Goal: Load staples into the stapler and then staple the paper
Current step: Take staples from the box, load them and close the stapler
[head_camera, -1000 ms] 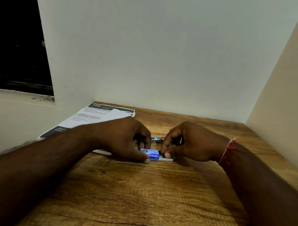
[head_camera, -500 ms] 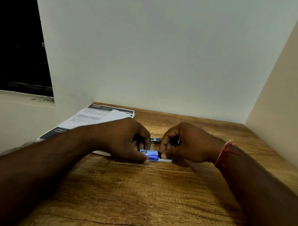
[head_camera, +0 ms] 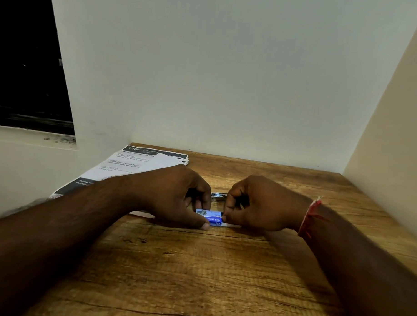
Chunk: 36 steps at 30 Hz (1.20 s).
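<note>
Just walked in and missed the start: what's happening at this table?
A person's left hand holds a blue staple box on the wooden table, while the right hand pinches its right end, where a white inner tray shows. The stapler lies just behind, mostly hidden; the papers lie back left.

Table (head_camera: 198, 275) sits in a corner: wall (head_camera: 229, 87) behind, side wall (head_camera: 397, 140) on the right, window (head_camera: 24, 68) far left. Paper (head_camera: 136, 164) lies back-left on the table, partly under the left forearm. Box (head_camera: 210, 215) is at centre, between the hands. Left hand (head_camera: 175, 197) grips its left end. Tray (head_camera: 231, 226) juts from its right end, under the right hand (head_camera: 260, 204). Stapler (head_camera: 217, 195) is just behind the box, mostly hidden.
</note>
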### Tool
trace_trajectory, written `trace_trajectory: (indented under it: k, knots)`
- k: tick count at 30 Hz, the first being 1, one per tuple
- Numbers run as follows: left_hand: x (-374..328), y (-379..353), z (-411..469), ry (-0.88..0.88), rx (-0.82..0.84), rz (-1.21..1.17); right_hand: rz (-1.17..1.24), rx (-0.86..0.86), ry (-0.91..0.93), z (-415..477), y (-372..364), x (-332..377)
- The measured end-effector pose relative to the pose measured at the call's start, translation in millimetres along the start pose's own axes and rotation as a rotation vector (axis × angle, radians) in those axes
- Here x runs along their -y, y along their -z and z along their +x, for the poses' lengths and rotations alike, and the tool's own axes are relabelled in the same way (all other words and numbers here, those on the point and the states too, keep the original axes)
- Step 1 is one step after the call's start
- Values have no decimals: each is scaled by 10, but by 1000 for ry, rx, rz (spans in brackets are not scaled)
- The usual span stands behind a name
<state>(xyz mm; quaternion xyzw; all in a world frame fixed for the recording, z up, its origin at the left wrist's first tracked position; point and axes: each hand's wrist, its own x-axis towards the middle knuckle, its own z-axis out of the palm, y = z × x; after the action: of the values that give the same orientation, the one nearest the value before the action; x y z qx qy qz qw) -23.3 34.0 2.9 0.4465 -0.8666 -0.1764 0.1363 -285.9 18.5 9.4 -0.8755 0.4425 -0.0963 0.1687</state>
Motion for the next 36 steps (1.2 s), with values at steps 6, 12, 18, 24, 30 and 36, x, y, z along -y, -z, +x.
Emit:
trace_trajectory:
  k: [6,12,18,24,30,36]
  knots:
    - [15,-6,3,5,1,-20,56,-42,2,-45,109,-5]
    - [7,1,10,8,-2,-2,114,-12,-35,-140,325,-103]
    - [26,33,-14,-6,2,-20,123,175,-69,-174,295,-127]
    - [65,100,-17,10,47,-38,102,147,-71,-149,272,-107]
    - [68,75,-14,8,37,-47,182,158,-57,-135,243,-62]
    - [38,51,-15,8,15,-45,282,172,-85,-106,194,-71]
